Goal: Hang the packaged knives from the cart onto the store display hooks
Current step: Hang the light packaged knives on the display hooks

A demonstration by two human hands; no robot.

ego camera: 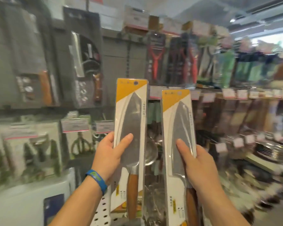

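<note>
Looking down from the head camera, both arms reach up in front of a blurred store display, each hand gripping one pack. The left hand (109,154), with a blue wristband (96,180) at the wrist, clamps the left knife pack (131,110) at the lower part of the blade: the thumb lies across the clear front and the fingers wrap behind the pack's left edge. The right hand (203,168) grips the right knife pack (178,121) the same way, with its thumb on the front and its fingers round the right edge behind. Both packs stand nearly upright, side by side and apart, yellow card tops up and wooden handles down; the left one sits a little higher. Neither pack hangs on a hook. Behind them, dark packaged knives (82,62) hang at the upper left, red-handled tools in packs (155,62) at the upper middle, and packaged scissors (80,142) lower left under a row of price tags (75,125). A white perforated panel (101,212) shows at the bottom between the forearms. A metal ladle bowl (151,152) shows between the two packs.
</note>
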